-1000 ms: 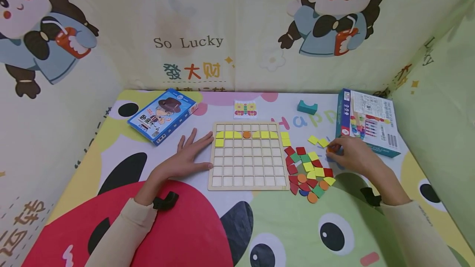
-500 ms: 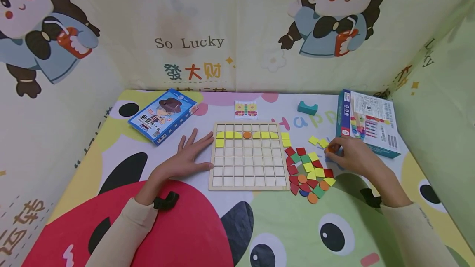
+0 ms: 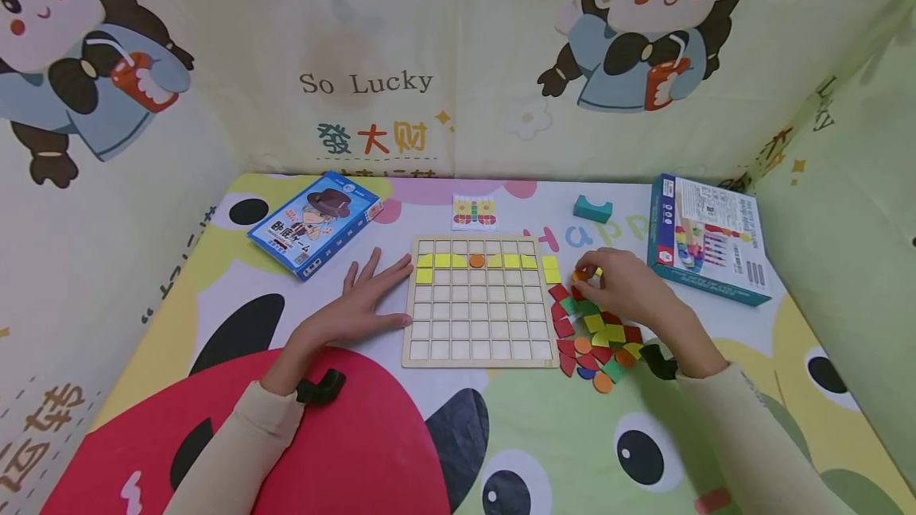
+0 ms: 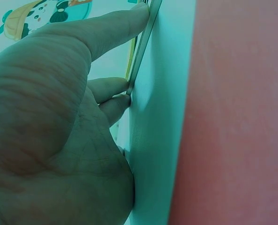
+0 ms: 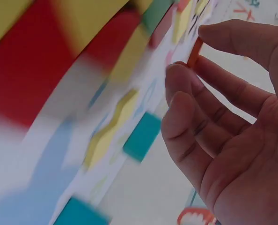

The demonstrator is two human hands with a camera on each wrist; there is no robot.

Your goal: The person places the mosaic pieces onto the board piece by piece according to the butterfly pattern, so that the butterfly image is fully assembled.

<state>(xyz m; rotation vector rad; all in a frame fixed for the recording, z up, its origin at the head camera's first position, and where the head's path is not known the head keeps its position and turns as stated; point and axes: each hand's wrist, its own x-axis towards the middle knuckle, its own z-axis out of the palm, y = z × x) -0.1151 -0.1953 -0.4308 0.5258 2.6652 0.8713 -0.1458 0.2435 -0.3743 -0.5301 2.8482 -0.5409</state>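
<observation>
My right hand [image 3: 621, 284] pinches an orange round tile [image 5: 194, 52] between thumb and fingertips, just right of the wooden grid board [image 3: 477, 311]. In the right wrist view the tile is seen edge-on. My left hand [image 3: 361, 304] lies with spread fingers, its fingertips and thumb at the board's left edge; the left wrist view shows fingertips against that edge. On the board, yellow tiles [image 3: 440, 261] flank an orange round tile [image 3: 476, 261] in the second row, and one yellow tile [image 3: 424, 276] sits below at left. My right hand partly covers the loose coloured tiles [image 3: 594, 323].
Two yellow tiles [image 3: 550, 269] lie against the board's right edge. Behind the board is a butterfly pattern card [image 3: 474, 213]. A teal block [image 3: 592, 208] stands at back right, near a large box [image 3: 719, 237]. A blue game box [image 3: 315, 225] lies at back left.
My right hand has moved left from beside the large box toward the board, carrying the orange round tile. My left hand has stayed at the board's edge.
</observation>
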